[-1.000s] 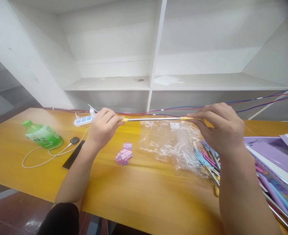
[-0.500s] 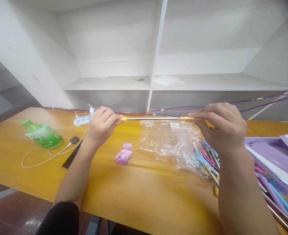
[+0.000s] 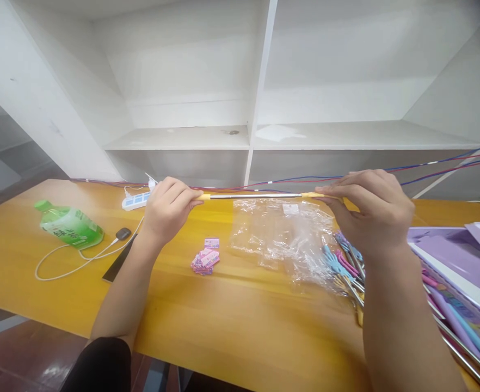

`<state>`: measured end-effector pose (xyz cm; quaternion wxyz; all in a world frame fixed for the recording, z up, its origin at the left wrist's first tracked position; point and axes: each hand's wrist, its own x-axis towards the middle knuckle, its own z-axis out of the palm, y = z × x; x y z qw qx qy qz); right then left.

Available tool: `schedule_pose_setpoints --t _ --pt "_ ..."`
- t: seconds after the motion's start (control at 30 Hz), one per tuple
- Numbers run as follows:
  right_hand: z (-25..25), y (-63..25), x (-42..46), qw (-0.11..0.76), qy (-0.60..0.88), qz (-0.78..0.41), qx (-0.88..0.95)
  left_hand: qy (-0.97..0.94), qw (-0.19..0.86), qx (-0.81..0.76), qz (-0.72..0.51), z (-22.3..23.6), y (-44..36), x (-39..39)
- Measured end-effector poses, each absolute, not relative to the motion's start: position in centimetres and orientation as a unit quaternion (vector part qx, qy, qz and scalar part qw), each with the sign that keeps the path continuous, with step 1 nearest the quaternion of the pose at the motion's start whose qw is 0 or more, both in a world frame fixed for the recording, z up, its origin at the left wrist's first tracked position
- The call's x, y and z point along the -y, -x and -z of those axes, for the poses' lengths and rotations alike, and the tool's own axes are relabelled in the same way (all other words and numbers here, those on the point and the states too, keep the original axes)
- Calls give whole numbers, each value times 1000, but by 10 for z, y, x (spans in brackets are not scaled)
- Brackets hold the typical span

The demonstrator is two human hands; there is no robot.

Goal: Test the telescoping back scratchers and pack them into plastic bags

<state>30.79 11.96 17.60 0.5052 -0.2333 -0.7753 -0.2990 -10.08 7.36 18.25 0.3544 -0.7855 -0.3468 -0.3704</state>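
Note:
A telescopic back scratcher (image 3: 256, 196) with a silver metal rod and yellow ends is held level above the far part of the table. My left hand (image 3: 170, 209) pinches its left yellow end between thumb and fingers. My right hand (image 3: 373, 209) grips the right yellow end, most of which the fingers hide. Below the rod lie crumpled clear plastic bags (image 3: 281, 234). A small heap of pink printed cards (image 3: 205, 260) sits left of the bags. More back scratchers (image 3: 338, 264) with blue, pink and yellow parts lie partly behind my right forearm.
A purple box (image 3: 448, 247) stands at the right, with more rods beside it. On the left are a green bottle (image 3: 71, 226) lying on its side, a white cable (image 3: 52, 279), a dark phone-like slab (image 3: 120, 258) and a power strip (image 3: 136, 200). White shelving (image 3: 183, 139) rises behind the table.
Almost nothing differs. My right hand has shifted very slightly to the right, and both hands keep their grip on the back scratcher.

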Motion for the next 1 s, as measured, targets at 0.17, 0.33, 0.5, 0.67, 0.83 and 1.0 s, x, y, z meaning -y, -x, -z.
schedule_pose_setpoints --t 0.17,0.33,0.5,0.67,0.83,1.0 --pt "-167 -296 -119 511 251 252 783 802 355 344 334 -176 84 -71" --pt "-171 -291 -110 487 251 247 800 792 386 324 345 -176 77 -68" --pt "-176 -292 -107 480 254 259 799 780 412 312 352 -182 84 -67" --pt "-176 -294 -111 492 249 275 788 773 413 309 368 -183 85 -69" --pt "-179 -312 -119 505 245 296 773 763 428 319 365 -183 98 -73" --pt "-183 -350 -130 561 246 344 712 747 408 365 378 -188 126 -80"
